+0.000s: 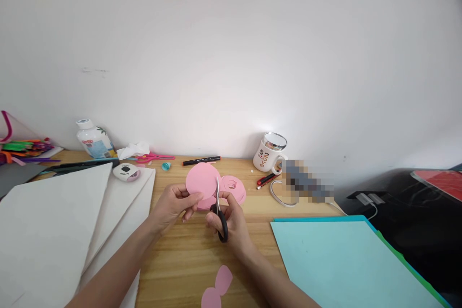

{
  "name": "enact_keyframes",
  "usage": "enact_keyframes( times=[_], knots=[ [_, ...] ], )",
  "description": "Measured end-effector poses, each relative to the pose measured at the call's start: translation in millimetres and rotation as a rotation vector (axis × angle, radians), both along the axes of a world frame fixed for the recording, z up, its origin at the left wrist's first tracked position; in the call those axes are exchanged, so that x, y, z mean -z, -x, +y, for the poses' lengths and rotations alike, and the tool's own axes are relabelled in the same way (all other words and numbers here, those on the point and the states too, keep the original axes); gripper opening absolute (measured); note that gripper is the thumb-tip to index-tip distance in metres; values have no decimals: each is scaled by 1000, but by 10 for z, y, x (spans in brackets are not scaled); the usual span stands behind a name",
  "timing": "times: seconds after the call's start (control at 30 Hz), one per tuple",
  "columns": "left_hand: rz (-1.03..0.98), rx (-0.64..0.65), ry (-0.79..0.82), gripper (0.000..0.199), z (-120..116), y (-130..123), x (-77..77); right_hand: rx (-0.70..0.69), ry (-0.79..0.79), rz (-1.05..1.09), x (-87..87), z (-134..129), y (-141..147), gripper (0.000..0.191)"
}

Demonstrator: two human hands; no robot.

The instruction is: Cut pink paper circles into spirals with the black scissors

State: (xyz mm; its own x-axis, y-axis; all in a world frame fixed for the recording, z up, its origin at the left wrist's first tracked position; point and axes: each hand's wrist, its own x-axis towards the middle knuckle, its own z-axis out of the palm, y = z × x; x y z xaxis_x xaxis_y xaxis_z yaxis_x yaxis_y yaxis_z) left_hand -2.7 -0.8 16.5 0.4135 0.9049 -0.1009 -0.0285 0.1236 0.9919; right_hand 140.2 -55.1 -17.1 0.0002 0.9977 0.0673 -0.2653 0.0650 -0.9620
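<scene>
Petal pieces: two pink paper petals [224, 279] on the wooden surface [173, 269] at the near edge of the head view, tips meeting or almost so; the nearer runs out of the picture.
Left hand [176, 202]: raised over the surface; grip narrow, pinching the pink disc between thumb and fingers.
Pink disc [202, 180]: one round paper piece, held up off the surface between the two hands, face toward the camera.
Right hand [233, 221]: grip closed round the handles of the black-handled scissors.
Black-handled scissors [218, 209]: blades pointing away from the camera, at the disc's right edge; whether they bite the paper, cannot tell.
Step in hand: by appearance, cutting or trimming at the disc's rim.
Next move: seems to call for a steady left pinch, fingertips clear of the blades, and the paper turned to meet the cut.
Pink rings [241, 193]: overlapping paper pieces lying beyond the right hand.
Marker [201, 160]: black with orange ends, behind the disc.
Mug [265, 156]: white, upright, near the wall; pens [267, 179] just beside it.
White sheets [46, 231]: large, overlapping, at left.
Blue-green sheets [342, 260]: stacked, at right.
</scene>
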Motion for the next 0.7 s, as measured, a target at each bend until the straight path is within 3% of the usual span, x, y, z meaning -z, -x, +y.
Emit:
enact_keyframes(
  times=[0.43,0.7],
  knots=[
    [-59,48,64,28,-3,-23,4,-31,12,6,17,-8,25,45],
    [-20,77,47,26,-8,10,52,-34,-95,84,0,13,15,49]
  ],
)
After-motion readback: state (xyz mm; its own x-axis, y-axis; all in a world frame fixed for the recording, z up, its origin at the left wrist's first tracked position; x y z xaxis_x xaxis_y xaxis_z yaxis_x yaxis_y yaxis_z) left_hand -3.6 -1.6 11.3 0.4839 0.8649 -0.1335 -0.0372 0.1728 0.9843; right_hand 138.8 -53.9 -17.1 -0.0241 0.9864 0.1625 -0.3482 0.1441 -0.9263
